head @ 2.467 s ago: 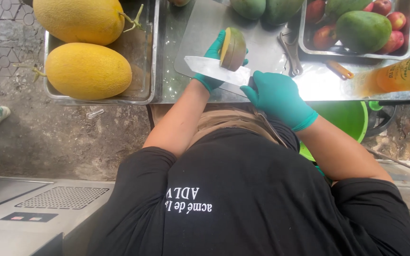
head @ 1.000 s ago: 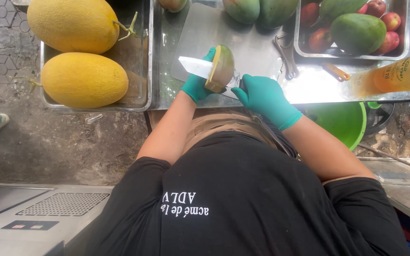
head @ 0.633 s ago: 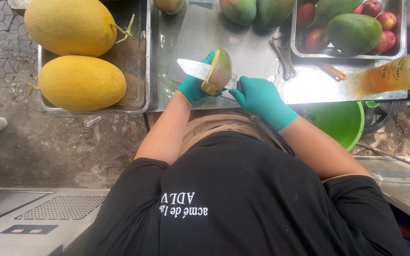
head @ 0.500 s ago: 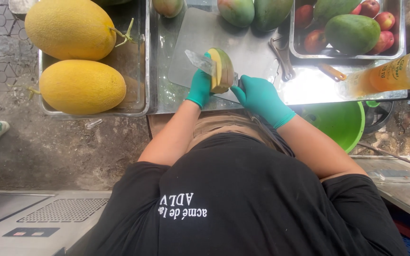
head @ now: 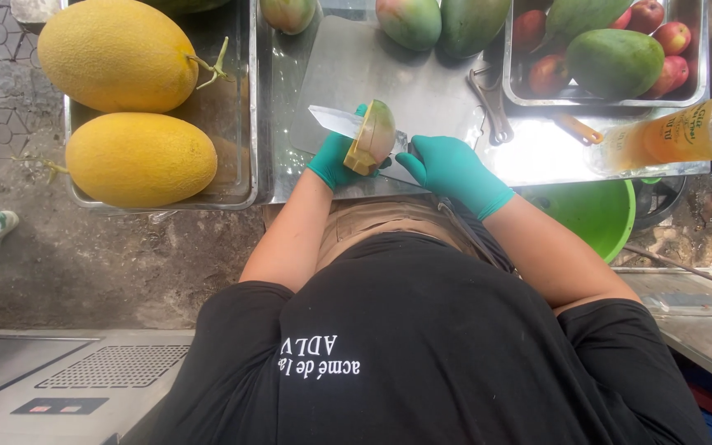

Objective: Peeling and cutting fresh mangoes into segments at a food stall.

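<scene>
mango (head: 375,133) stands on edge on the grey cutting board (head: 422,74), near its front edge. left hand (head: 335,161) is closed around the mango; right hand (head: 448,165) is clamped on the knife (head: 338,121), whose blade passes through the mango. board behind is bare.

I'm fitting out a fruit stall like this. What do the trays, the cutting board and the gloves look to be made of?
Trays: bright metal, probably stainless steel, going by the mirror-like rims.
Cutting board: matte grey, flat, likely plastic, though that is uncertain.
Gloves on left hand and right hand: thin, skin-tight teal, seemingly nitrile or latex.
</scene>
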